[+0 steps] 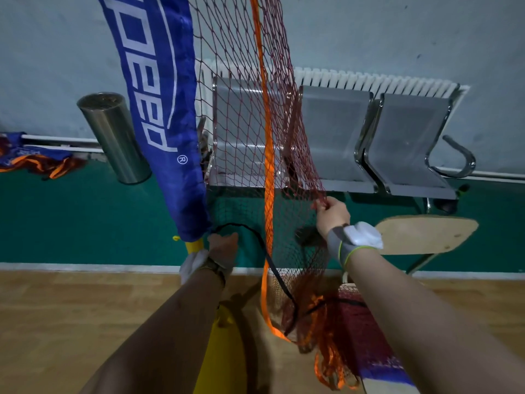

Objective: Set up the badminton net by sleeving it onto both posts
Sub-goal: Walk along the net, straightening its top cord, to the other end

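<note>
A blue fabric sleeve (159, 109) with white lettering covers a yellow post (194, 245), which shows just below the sleeve's lower end. The dark red net (241, 109) with an orange band (268, 177) hangs from the sleeve toward the right. My left hand (223, 248) grips the bottom edge of the sleeve beside a black cord (264, 251). My right hand (332, 214) pinches the net's mesh at its right edge. The rest of the net lies bunched (335, 319) on the floor and a board at the lower right.
A row of metal seats (369, 143) stands against the wall under a white radiator (369, 81). A steel bin (113, 137) stands at the left, with another bundled net (37, 160) beside it. A wooden chair (426, 234) stands at the right.
</note>
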The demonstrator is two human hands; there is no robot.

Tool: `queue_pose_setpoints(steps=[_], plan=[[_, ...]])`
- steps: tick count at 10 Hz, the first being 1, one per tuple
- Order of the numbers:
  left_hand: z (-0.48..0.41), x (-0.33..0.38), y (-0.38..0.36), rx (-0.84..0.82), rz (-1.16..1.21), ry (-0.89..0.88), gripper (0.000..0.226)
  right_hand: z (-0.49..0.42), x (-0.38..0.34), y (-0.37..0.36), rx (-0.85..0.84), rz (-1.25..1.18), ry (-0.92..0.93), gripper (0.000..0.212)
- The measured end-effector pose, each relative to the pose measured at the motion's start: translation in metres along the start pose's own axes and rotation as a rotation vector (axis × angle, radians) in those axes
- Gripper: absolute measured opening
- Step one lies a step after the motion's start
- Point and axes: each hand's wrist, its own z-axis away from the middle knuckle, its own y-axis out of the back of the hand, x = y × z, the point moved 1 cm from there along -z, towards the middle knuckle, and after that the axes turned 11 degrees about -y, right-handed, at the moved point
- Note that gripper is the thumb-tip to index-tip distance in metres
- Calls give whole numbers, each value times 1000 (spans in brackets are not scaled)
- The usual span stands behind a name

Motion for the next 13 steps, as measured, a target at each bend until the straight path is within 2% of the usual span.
queue_pose_setpoints(steps=[1,2,3,4,5,6,7,9,11,12,13], plan=[[-38,-31,2,77,107,32,64,-4,0,-2,-10,0,3,26],[-22,-13,-1,126,221,24,54,-4,-1,-4,-20,6,-2,26],[-9,5,-1,277,265,-38,24,-2,-4,-8,-22,-2,-3,26],[-11,3,-1,308,232,-42,41,0,-5,-10,-19,-12,3,26],[-24,-6,7,307,200,9,46,1,-6,-11,-17,6,7,26],[-20,1,11,305,211,8,28,2,-4,-12,-32,-10,1,26],[-15,0,10,260,284,-4,44,6,-2,-13,-78,-68,-25,25],[29,-4,8,225,435,5,24,23,2,-14,-181,-83,-67,26],[53,-15,31,230,314,-2,40,48,5,-20,-228,-100,-123,31],[59,-19,38,205,294,26,35,63,4,-29,-294,-218,-195,22],[66,-19,52,121,245,38,35,88,6,-42,-224,-175,-195,27]])
